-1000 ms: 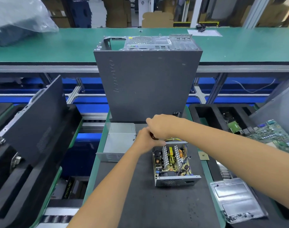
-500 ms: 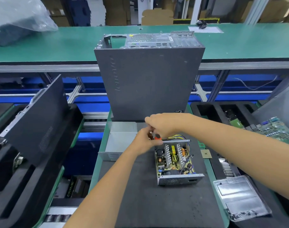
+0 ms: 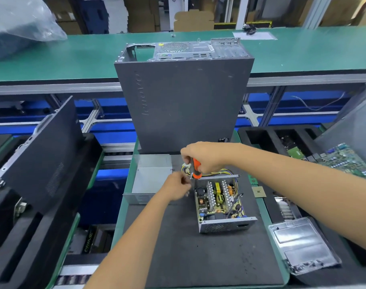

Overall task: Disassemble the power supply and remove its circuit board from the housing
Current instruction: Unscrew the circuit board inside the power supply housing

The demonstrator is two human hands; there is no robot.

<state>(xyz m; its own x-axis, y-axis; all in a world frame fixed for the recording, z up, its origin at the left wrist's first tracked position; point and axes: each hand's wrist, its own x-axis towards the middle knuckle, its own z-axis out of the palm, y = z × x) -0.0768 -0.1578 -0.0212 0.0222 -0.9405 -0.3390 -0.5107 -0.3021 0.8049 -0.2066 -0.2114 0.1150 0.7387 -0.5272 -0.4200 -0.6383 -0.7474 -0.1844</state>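
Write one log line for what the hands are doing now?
right hand: grips orange screwdriver | left hand: beside power supply | circuit board: in housing

Open power supply housing [image 3: 227, 224] on black mat [image 3: 198, 257], circuit board [image 3: 218, 202] seated inside. Right hand [image 3: 205, 156] gripping orange-handled screwdriver [image 3: 196, 168] at housing's far left corner. Left hand [image 3: 176, 188] just left of housing, fingers curled. Removed cover [image 3: 151, 178] further left; computer tower [image 3: 184, 101] behind.

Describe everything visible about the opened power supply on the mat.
The power supply is a grey metal housing, lid off, sitting flat on the dark mat. Inside lies a circuit board with finned heatsinks, coils and yellow parts. Its near wall is perforated; yellow wires leave the far end, where the right hand holds an orange-handled screwdriver.
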